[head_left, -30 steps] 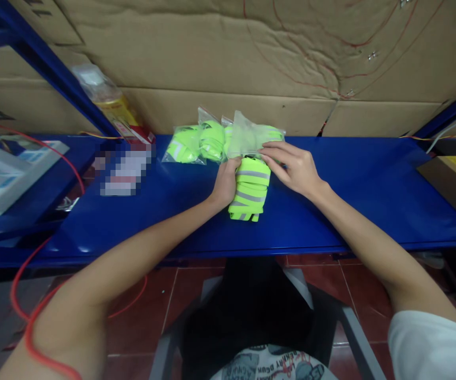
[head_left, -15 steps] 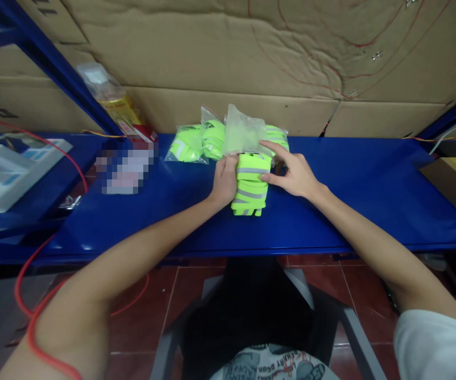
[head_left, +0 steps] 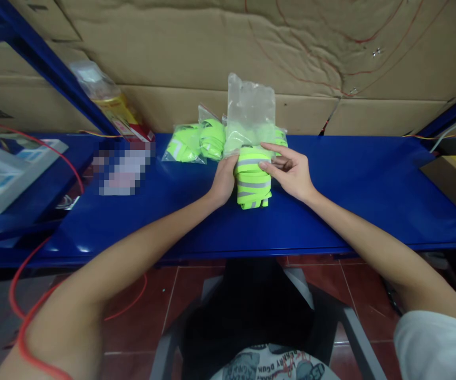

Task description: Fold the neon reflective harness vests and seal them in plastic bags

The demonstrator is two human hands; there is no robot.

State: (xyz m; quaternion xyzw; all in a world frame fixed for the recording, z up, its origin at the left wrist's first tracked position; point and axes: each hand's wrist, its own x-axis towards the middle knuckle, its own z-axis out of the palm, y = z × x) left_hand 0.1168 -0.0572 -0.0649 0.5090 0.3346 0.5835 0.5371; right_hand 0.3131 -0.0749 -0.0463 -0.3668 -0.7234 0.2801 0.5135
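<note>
A folded neon-yellow vest with grey reflective stripes rests on the blue shelf. Its far end sits in the mouth of a clear plastic bag that stands upright above it. My left hand grips the vest's left side and the bag's edge. At the right side, my right hand pinches the bag's mouth and the vest between fingers and thumb. Behind them lie several bagged yellow vests.
Cardboard sheets line the back wall. A bagged yellow-and-red packet leans at the back left by a blue upright. White boxes sit far left, a brown box far right. A red cable loops over the floor.
The clear bag has risen from lying low to standing upright. The vest has slid further into its mouth, and both hands have moved slightly away from me with it.
</note>
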